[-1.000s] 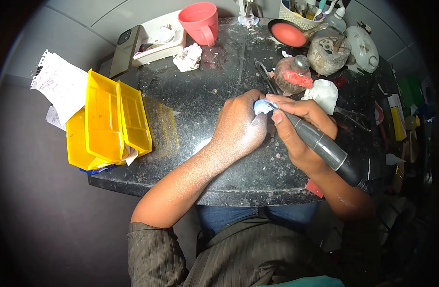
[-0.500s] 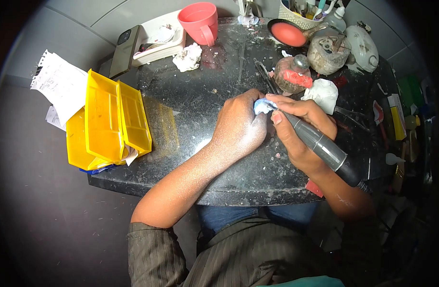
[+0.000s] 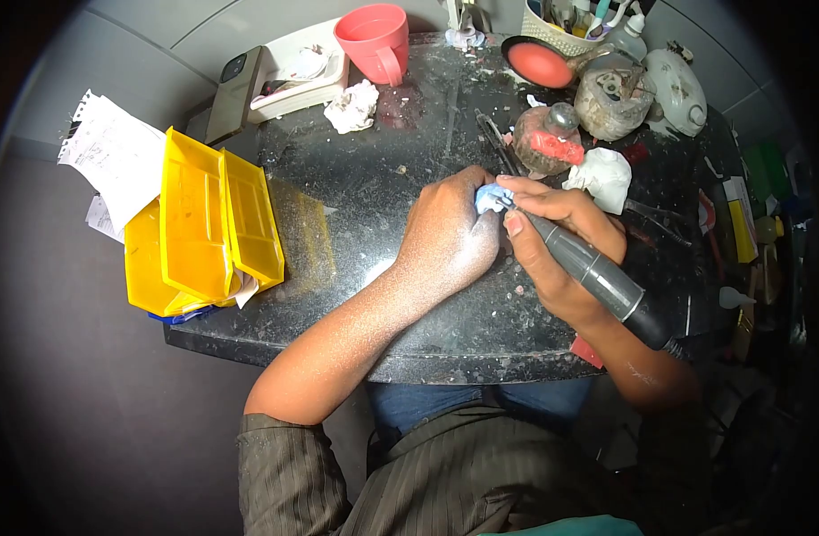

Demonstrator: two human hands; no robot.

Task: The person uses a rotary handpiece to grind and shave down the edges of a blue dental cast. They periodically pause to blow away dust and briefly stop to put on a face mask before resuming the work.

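My left hand point(image 3: 450, 228) is closed around a small blue and white piece point(image 3: 493, 198), which shows between its thumb and fingers. White dust covers the back of that hand and the forearm. In my right hand point(image 3: 566, 232) is a grey rotary handpiece point(image 3: 593, 272), held like a pen. Its tip meets the blue and white piece, though the contact point is too small to make out. Both hands are close together above the black speckled table point(image 3: 356, 214).
Yellow bins point(image 3: 195, 232) with papers point(image 3: 115, 161) stand at the left. Behind are a phone point(image 3: 234, 94), a white tray point(image 3: 293, 100) and a pink mug point(image 3: 374, 45). A glass burner point(image 3: 546, 143), a white lump point(image 3: 600, 179) and a red-filled pan point(image 3: 539, 62) lie beyond my right hand.
The handpiece and my right fingers have shifted very slightly against the piece. My left hand keeps its hold, almost unmoved.
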